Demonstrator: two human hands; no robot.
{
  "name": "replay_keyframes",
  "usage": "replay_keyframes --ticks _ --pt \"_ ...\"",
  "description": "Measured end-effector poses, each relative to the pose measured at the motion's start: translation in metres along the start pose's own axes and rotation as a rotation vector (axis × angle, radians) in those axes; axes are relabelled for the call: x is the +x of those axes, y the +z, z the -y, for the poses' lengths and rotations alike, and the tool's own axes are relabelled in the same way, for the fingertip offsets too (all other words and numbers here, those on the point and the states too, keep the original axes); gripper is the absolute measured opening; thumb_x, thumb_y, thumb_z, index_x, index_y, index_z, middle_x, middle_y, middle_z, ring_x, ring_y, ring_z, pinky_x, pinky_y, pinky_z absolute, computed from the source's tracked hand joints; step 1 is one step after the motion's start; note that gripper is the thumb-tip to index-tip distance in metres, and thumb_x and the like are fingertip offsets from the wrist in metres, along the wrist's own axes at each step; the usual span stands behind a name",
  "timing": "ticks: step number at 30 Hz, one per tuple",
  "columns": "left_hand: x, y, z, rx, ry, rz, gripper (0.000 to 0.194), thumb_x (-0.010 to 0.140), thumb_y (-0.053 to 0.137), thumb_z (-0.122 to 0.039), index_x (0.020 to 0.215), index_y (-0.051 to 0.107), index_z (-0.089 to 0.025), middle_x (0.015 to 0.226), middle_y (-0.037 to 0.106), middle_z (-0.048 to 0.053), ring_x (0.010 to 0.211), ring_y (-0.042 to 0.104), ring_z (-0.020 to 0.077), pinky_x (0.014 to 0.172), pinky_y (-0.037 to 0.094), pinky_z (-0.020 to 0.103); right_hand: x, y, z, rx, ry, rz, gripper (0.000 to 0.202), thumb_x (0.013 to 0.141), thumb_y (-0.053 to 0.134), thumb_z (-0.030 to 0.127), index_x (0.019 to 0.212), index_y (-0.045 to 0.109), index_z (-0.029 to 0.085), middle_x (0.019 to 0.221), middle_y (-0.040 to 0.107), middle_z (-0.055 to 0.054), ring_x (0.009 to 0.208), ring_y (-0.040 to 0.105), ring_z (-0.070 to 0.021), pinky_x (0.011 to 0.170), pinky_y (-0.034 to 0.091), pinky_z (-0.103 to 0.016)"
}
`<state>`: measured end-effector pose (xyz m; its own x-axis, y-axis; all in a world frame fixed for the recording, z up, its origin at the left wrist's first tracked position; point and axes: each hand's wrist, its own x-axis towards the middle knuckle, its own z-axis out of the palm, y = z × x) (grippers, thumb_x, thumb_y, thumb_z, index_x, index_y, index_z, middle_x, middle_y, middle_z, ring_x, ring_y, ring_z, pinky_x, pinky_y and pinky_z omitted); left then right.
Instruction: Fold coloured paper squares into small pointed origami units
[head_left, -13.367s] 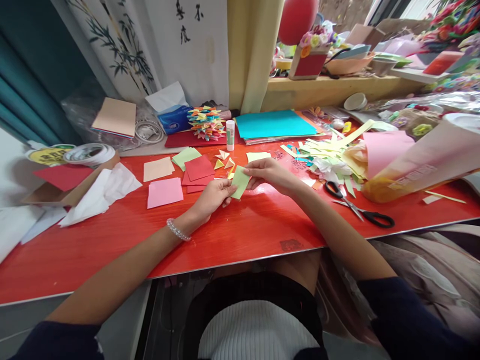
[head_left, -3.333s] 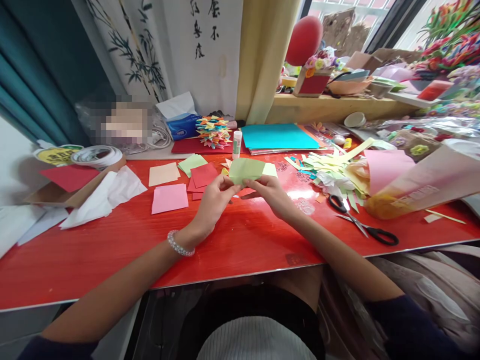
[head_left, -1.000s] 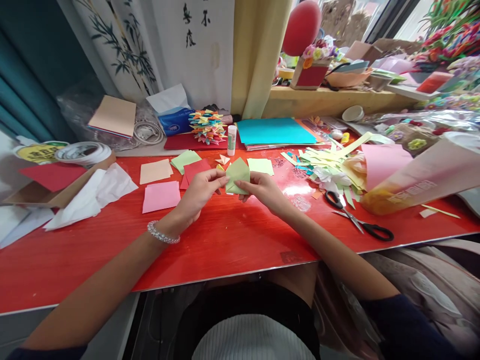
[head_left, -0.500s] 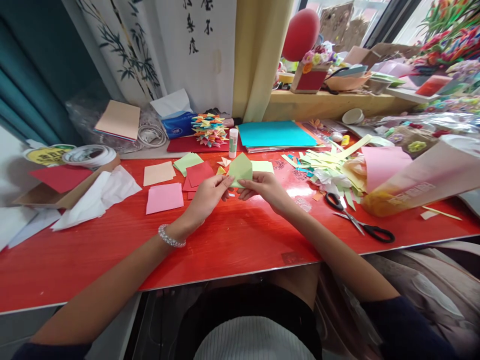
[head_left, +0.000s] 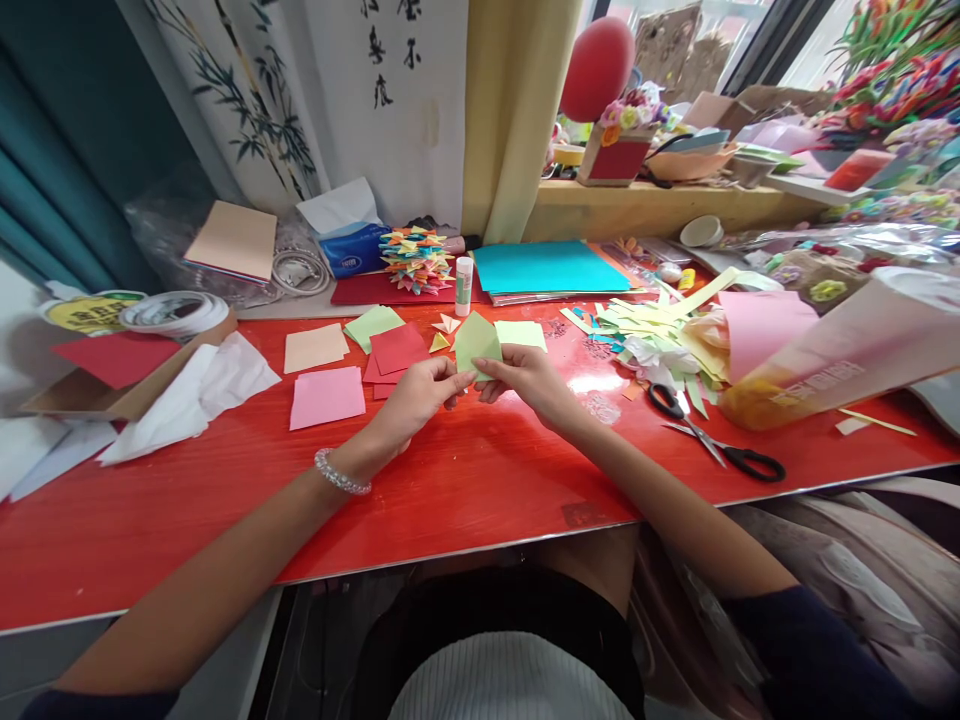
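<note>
A light green folded paper (head_left: 477, 340) with a pointed top is held up between both hands over the red table. My left hand (head_left: 427, 392) pinches its lower left part, and my right hand (head_left: 523, 378) grips its lower right edge. Just behind it lie a small yellow folded piece (head_left: 439, 343) and a pale folded piece (head_left: 448, 323). A paler green sheet (head_left: 523, 334) rests behind my right hand. Left of my hands are red squares (head_left: 397, 349), a pink stack (head_left: 328, 397), peach squares (head_left: 315, 346) and green squares (head_left: 373, 325).
A glue stick (head_left: 463, 285) stands behind the green paper, beside a spiky multicoloured paper ball (head_left: 417, 260). Teal sheets (head_left: 551, 269) lie at the back. Black-handled scissors (head_left: 709, 440), paper strips (head_left: 660, 325) and a tilted plastic cup (head_left: 840, 350) are on the right.
The fingers of my left hand have slid down and inward along the green paper, closer to my right hand. The whole view has shifted slightly.
</note>
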<state>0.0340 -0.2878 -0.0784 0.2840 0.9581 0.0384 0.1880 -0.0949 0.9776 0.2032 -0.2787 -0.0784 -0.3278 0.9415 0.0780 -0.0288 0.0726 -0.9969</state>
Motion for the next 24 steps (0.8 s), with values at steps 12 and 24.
replay_keyframes --ticks 12,24 --pt "0.0020 -0.0058 0.0014 -0.106 0.092 -0.081 0.024 0.075 0.068 -0.035 0.068 0.055 -0.017 0.064 0.054 -0.001 0.058 0.050 0.0098 0.060 0.041 0.026 -0.0006 -0.0014 0.0045 -0.025 -0.010 0.045 0.028 0.073 0.072 0.040 0.084 0.065 0.015 0.081 0.068 -0.003 0.070 0.064 -0.0121 0.066 0.056 -0.026" --pt "0.0000 -0.0085 -0.0069 -0.098 0.093 -0.141 0.023 0.080 0.063 -0.034 0.067 0.058 -0.016 0.065 0.055 0.000 0.062 0.051 0.0101 0.065 0.044 0.026 -0.0006 -0.0027 0.0051 -0.042 -0.061 -0.034 0.027 0.076 0.068 0.041 0.073 0.065 0.015 0.072 0.062 -0.002 0.067 0.060 -0.0122 0.066 0.055 -0.028"
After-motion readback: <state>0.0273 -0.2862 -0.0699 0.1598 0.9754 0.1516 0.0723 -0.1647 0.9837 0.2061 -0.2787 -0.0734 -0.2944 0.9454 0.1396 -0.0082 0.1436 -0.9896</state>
